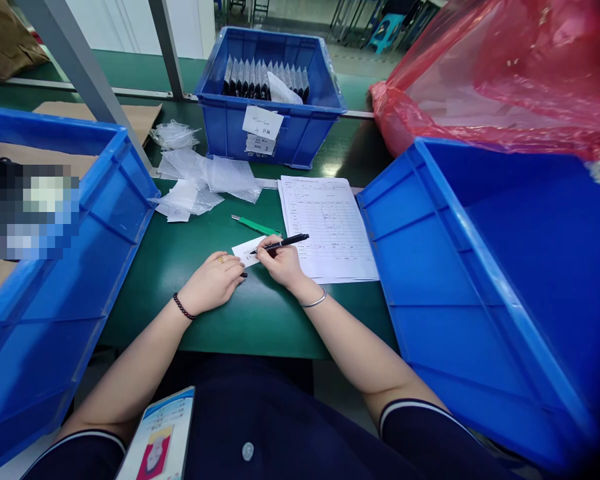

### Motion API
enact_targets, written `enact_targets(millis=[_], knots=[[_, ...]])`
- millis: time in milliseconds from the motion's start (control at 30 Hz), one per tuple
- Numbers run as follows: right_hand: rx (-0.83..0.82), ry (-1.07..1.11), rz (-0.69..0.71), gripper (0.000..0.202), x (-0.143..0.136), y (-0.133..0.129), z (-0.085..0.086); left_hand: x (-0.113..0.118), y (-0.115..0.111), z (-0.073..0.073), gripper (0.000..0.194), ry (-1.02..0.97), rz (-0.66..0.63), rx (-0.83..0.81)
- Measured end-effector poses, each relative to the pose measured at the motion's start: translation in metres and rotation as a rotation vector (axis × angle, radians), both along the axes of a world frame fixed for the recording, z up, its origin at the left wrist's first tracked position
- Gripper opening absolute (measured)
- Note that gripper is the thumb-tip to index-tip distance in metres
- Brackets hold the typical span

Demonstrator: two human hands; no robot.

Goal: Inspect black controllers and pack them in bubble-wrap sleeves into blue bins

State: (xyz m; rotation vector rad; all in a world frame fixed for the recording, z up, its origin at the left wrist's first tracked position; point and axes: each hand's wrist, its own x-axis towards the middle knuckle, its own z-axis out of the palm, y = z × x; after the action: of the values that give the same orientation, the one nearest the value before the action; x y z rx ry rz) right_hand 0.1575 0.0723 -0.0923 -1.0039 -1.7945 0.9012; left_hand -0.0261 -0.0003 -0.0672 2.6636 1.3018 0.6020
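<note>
My right hand grips a black pen, its tip down on a small white paper slip that has some handwriting. On the slip's left edge rest the fingers of my left hand, curled closed. A black pen cap pokes out from under them. Just behind the slip lies a green utility knife with a bit of blade showing. To the right of my right hand is a stack of printed forms, the top sheet partly filled in by hand.
Clear plastic bubble bags are heaped at the back left of the green table. Behind stands a blue bin with a row of packed black items and paper labels. Large blue crates flank me left and right. A red plastic bag bulges at back right.
</note>
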Motion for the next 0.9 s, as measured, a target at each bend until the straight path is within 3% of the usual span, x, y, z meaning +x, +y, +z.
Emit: enact_targets(millis=[167,400,633,900], knots=[[0.039,0.08,-0.03,0.007,0.003,0.0,0.001,-0.002,0.0,0.003,0.014,-0.114,0.037,0.055],[0.022,0.107,-0.101,0.011,0.006,-0.003,0.007,-0.006,0.004,-0.001,0.015,-0.178,0.229,0.14],[0.036,0.182,-0.111,0.02,0.007,-0.004,0.007,-0.008,0.004,-0.003,0.013,-0.222,0.262,0.142],[0.058,0.219,0.058,0.024,-0.001,-0.022,0.02,0.0,0.003,-0.005,0.011,-0.329,0.251,0.119]])
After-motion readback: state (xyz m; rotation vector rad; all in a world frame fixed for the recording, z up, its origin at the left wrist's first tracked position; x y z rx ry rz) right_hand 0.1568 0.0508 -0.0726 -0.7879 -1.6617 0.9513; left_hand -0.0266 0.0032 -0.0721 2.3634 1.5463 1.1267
